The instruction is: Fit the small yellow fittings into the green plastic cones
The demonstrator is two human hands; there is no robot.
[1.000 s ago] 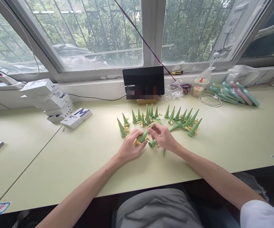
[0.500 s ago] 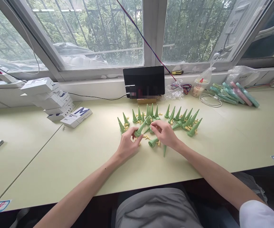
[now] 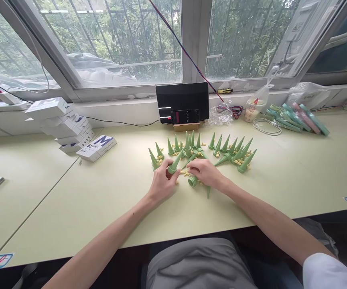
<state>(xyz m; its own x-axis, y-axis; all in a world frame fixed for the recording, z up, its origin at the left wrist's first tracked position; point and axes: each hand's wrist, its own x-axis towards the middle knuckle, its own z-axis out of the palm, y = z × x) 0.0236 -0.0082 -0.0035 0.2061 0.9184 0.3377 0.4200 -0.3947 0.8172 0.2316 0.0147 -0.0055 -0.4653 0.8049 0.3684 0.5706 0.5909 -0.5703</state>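
Note:
My left hand is closed round the wide base of a green plant-watering spike, its point tilted up and to the right. Just right of it, my right hand is low over the pile with fingertips drawn together; whether anything is between them is hidden. Small yellow valve pieces lie by those fingertips. Below the right hand, one green spike rests on its side with its ribbed open end toward me. Several upright spikes stand behind both hands, with yellow pieces among them.
More green spikes stand or lie to the right. A black tablet with a phone before it leans at the back. White boxes are stacked left; a bagged cup and coloured bundles sit at the back right.
My right hand has moved slightly down and toward the yellow pieces. My left hand keeps the green spike nearly in place. The phone's display, dark before, now shows digits.

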